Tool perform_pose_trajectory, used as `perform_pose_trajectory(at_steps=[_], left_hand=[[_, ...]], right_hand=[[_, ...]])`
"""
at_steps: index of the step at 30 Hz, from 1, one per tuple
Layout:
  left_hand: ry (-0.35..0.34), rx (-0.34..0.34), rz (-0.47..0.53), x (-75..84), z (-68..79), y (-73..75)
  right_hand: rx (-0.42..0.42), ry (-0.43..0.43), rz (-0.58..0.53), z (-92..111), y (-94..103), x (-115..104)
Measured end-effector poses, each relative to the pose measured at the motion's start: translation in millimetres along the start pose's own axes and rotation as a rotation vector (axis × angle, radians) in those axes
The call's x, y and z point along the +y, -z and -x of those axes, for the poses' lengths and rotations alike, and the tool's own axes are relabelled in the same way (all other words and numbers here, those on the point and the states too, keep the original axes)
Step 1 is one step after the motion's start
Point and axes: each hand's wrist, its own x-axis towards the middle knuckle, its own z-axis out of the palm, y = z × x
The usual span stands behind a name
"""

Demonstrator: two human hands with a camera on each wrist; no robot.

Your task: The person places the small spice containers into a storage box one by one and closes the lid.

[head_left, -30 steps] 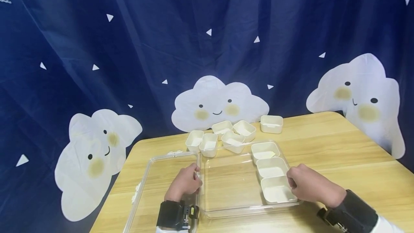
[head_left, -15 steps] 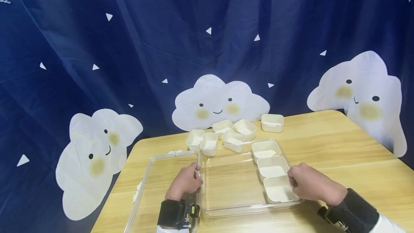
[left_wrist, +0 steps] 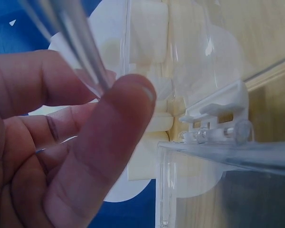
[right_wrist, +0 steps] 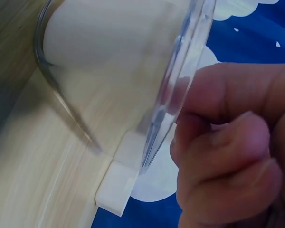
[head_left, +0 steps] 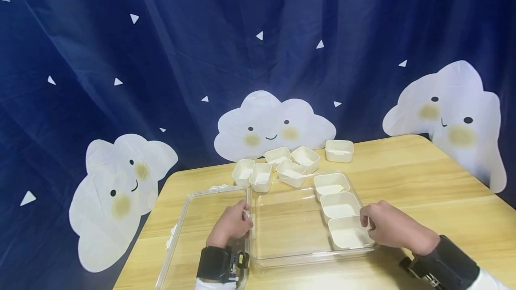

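While three cream cups [head_left: 340, 206] stood in a row along the inner right side of a clear box [head_left: 288, 229], a person had a bare hand at either side of it. The right hand [head_left: 389, 227], its fingers curled, pinched the box's right rim beside the front cup [head_left: 350, 232]. The left hand [head_left: 231, 225] held a clear edge [left_wrist: 88, 52] between thumb and forefinger at the box's left side, next to a clear lid [head_left: 197, 229]; whether that edge belonged to box or lid could not be told from the blurred wrist view. At the far end of the box's row, the back cup [head_left: 327, 188] contained a small, pale yellow piece [head_left: 341, 188]. Five loose cups [head_left: 261, 178] clustered on a wood-grain table [head_left: 423, 169] behind the box, while a lone cup [head_left: 339, 151] rested apart from them, beyond the box's back right corner. White clips [head_left: 171, 236] lined the outer edge of the lid, left of the box. Black wristbands [head_left: 447, 261] showed at both wrists, and a dark blue curtain [head_left: 290, 21], printed with smiling clouds [head_left: 274, 126] and white triangles, hung beyond the box.
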Motion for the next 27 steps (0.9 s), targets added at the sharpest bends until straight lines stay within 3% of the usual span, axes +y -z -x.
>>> perform_pose_trajectory(at_steps=[7,13,27], left_hand=[[0.027,-0.008,0.006,-0.2,0.6,-0.8],[0.010,0.002,-0.003,1.3,1.1,-0.3],[0.016,0.009,0.003,2.2,1.7,-0.5]], right_hand=[[-0.015,0.007,-0.005,1.0,-0.6,1.2],[0.005,-0.009,-0.034,0.7,0.2,3.7],[0.269,-0.155,-0.150,-15.8,-1.4,20.5]])
